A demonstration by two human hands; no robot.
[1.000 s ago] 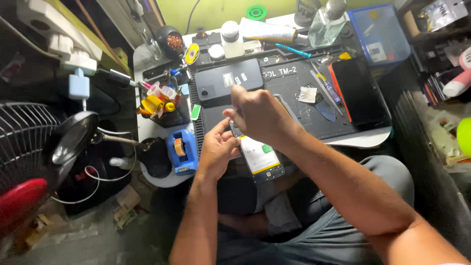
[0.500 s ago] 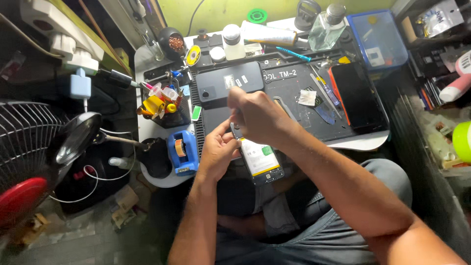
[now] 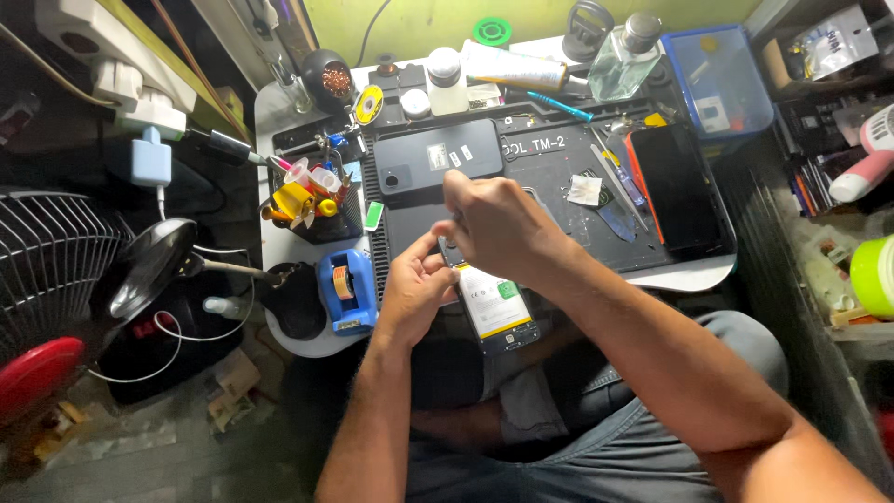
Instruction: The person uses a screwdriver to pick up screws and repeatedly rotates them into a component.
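Both hands meet at the centre of the frame over an opened phone (image 3: 498, 312) that lies at the near edge of the grey mat (image 3: 559, 168), its lower end hanging past the table edge above the person's lap. The phone's inside faces up, with a white battery bearing a green mark.

The left hand (image 3: 414, 289) comes in from the lower middle; its fingers are curled narrow, thumb and forefinger pinched on the phone's upper left corner. The right hand (image 3: 498, 224) reaches in from the lower right and sits just above the phone's top end, fingers bunched close together. Whether it holds a small tool or part I cannot tell, since the knuckles hide the fingertips.

Above the hands, on the mat, lies a dark back cover (image 3: 438, 168). To the right of it is a small white wipe (image 3: 585, 190), then tweezers (image 3: 615, 177), and a second phone (image 3: 675, 186) with an orange edge at the mat's right side. A blue box (image 3: 722, 79) stands in the upper right, with a clear bottle (image 3: 626, 61) beside it and a white bottle (image 3: 447, 79) at upper centre.

Left of the hands, a blue tape dispenser (image 3: 346, 291) sits at the table's near left corner, and above it a cup of tools (image 3: 312, 200). A black lamp (image 3: 149, 265) and a wire-guard fan (image 3: 47, 279) fill the left of the frame.
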